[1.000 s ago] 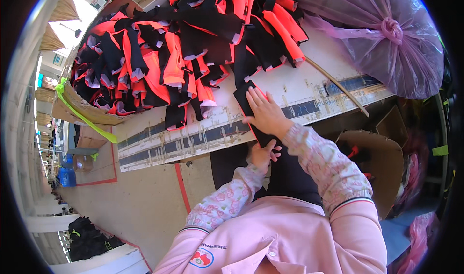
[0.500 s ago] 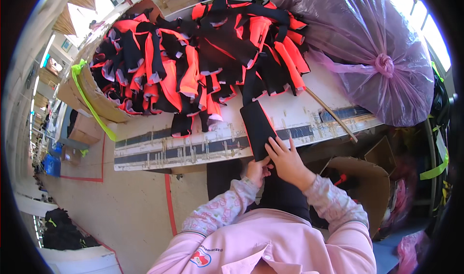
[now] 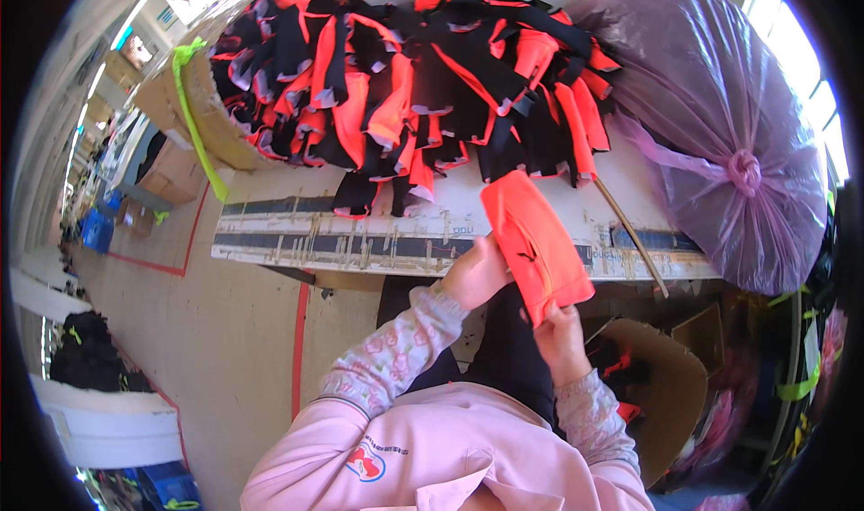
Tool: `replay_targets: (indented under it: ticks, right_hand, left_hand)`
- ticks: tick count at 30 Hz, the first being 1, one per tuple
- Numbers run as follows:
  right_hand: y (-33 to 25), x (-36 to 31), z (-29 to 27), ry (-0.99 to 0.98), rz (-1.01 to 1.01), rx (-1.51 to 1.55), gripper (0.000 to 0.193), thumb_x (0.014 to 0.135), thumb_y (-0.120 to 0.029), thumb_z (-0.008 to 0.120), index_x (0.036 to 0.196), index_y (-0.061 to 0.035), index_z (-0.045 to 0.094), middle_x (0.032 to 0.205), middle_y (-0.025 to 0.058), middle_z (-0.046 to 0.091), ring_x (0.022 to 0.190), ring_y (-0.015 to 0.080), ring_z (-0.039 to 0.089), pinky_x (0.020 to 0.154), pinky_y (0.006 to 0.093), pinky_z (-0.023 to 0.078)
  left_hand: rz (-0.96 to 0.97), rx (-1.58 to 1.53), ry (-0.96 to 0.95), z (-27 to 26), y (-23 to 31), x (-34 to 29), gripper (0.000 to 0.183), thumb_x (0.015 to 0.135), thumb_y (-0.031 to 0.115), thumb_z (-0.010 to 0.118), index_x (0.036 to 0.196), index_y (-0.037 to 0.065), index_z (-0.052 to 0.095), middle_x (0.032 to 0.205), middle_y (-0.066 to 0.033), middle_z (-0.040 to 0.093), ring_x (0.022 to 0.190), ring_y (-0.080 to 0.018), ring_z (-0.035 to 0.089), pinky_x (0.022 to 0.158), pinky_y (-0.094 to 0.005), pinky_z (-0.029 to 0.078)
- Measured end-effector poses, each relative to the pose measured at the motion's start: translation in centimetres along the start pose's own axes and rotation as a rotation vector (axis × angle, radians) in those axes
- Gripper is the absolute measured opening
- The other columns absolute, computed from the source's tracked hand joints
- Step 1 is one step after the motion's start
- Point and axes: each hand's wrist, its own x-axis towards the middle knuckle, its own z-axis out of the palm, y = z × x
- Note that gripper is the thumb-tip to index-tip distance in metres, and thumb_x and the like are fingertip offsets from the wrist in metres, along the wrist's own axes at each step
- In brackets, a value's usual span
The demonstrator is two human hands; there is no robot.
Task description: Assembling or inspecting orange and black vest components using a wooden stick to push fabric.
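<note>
While gripped by both hands point(image 3: 517, 299), orange fabric piece point(image 3: 536, 244) (tied purple bag point(image 3: 720, 133) beside).

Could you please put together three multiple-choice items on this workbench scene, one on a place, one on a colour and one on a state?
1. Where does the big tied plastic bag lie?
A. On the floor at the left
B. At the right end of the table
C. On the person's lap

2. What colour is the side of the fabric piece that faces the camera?
A. Orange
B. Green
C. White

3. How is that piece held?
A. It lies flat on the table, untouched
B. It hangs from the bag's knot
C. Both hands hold it

Answers: 1 B, the purple bag sits right of the heap of fabric pieces. 2 A, its upper face is plain orange. 3 C, the left hand grips its edge and the right hand its lower end.
</note>
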Motion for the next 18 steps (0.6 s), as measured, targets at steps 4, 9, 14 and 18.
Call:
replay_targets:
  ticks: [4, 9, 14, 18]
  right_hand:
    - [2.5, -2.3, -1.1, -0.095, 0.169, 0.076, 0.042, 0.079, -0.013, 0.064, 0.118, -0.0066, 0.049, 0.105, 0.0071, 0.061, 0.093, 0.0235, 0.061, 0.079, 0.039, 0.051]
    - [0.5, -2.3, -4.3, -0.175, 0.29, -0.104, 0.029, 0.08, -0.014, 0.064, 0.106, -0.0042, 0.054, 0.093, 0.0108, 0.064, 0.082, 0.0257, 0.064, 0.073, 0.0402, 0.054]
    - [-8.9, 3.6, -9.7, 0.391, -0.671, -1.551, 0.013, 0.083, -0.005, 0.057, 0.096, -0.0041, 0.059, 0.095, 0.0134, 0.061, 0.084, 0.0242, 0.059, 0.073, 0.0326, 0.049]
    - [-15.3, 6.2, -12.2, 0.58, -0.851, -2.357, 0.026, 0.079, -0.001, 0.054, 0.104, -0.0064, 0.053, 0.103, 0.0153, 0.055, 0.094, 0.0314, 0.055, 0.075, 0.0396, 0.048]
  left_hand:
    - [-0.195, -0.015, 0.04, 0.3, 0.5, 1.7, 0.052, 0.086, 0.04, 0.056, 0.122, 0.005, 0.045, 0.115, -0.009, 0.057, 0.104, -0.0218, 0.056, 0.091, -0.0366, 0.043]
    - [0.053, 0.363, 0.121, 3.3, -1.1, 0.0, 0.031, 0.085, 0.016, 0.062, 0.111, 0.002, 0.051, 0.104, -0.0073, 0.059, 0.096, -0.0156, 0.057, 0.087, -0.0316, 0.045]
    - [0.469, 0.959, 0.021, 5.9, 1.1, -1.6, 0.036, 0.086, 0.012, 0.06, 0.116, -0.002, 0.049, 0.108, -0.0089, 0.059, 0.097, -0.0145, 0.055, 0.087, -0.0289, 0.043]
    - [0.343, 0.734, 0.108, 4.8, 1.3, -1.0, 0.032, 0.085, 0.011, 0.06, 0.113, -0.002, 0.05, 0.103, -0.0068, 0.059, 0.094, -0.0116, 0.055, 0.083, -0.0265, 0.044]
